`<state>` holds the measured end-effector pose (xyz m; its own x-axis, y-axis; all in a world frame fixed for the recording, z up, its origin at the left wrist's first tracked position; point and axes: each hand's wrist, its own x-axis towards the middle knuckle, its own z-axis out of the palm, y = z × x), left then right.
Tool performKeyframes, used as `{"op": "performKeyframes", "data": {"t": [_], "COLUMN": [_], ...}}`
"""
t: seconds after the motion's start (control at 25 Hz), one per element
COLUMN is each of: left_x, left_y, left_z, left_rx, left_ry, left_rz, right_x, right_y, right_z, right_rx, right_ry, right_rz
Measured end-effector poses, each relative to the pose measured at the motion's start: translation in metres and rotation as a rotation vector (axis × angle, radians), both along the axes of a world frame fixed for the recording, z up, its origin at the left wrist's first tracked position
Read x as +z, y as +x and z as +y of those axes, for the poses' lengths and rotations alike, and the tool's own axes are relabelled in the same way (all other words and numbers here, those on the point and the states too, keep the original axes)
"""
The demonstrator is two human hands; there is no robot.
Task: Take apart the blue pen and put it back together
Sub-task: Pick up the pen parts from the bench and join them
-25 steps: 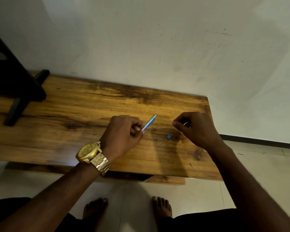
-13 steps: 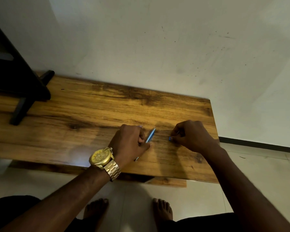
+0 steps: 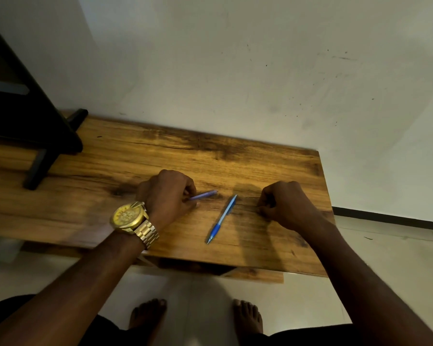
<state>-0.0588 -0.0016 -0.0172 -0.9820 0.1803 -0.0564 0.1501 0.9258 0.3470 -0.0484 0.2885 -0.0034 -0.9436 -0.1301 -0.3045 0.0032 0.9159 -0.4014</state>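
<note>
Two parts out: left hand [image 3: 169,193] pinches refill [image 3: 203,195]; right hand [image 3: 283,203] curled, contents hidden. Barrel [image 3: 223,217] on desk [image 3: 110,171]; feed refill in straight.

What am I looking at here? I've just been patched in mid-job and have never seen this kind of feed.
There is no machine: a person is working with two bare hands, and the one picture comes from a wide-angle camera on their head, looking forward and down. You see their arms, and bare feet on the floor below.

The wooden table stands against a pale wall. On it, between the hands, lies the blue pen body, untouched. The left hand, the one with the gold watch, pinches a thin pale purple rod, probably the pen's refill. The right hand rests on the table with fingers curled; whether it holds some small part is hidden. A dark stand sits at the far left.
</note>
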Motion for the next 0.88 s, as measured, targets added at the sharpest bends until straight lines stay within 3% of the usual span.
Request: {"op": "performKeyframes", "data": {"t": [0.16, 0.28, 0.36, 0.44, 0.52, 0.88], "left_x": [-0.003, -0.003, 0.0, 0.004, 0.005, 0.007], "left_y": [0.0, -0.001, 0.0, 0.003, 0.005, 0.006], "left_z": [0.002, 0.0, 0.001, 0.006, 0.011, 0.011], "left_rx": [0.051, 0.07, 0.07, 0.08, 0.059, -0.026], "left_ry": [0.016, 0.294, 0.474, 0.639, 0.723, 0.733], "left_rz": [0.006, -0.055, -0.117, -0.196, -0.233, -0.207], "right_x": [-0.002, 0.002, 0.006, 0.01, 0.011, 0.005], "right_y": [0.003, 0.003, 0.002, 0.003, 0.003, 0.002], "right_z": [-0.006, -0.004, -0.006, -0.014, -0.023, -0.033], "right_rx": [0.098, 0.084, -0.061, -0.283, -0.396, -0.4], "right_ry": [0.046, -0.015, -0.22, -0.642, -0.899, -1.045], "right_rz": [0.015, 0.065, 0.105, 0.102, 0.133, 0.106]}}
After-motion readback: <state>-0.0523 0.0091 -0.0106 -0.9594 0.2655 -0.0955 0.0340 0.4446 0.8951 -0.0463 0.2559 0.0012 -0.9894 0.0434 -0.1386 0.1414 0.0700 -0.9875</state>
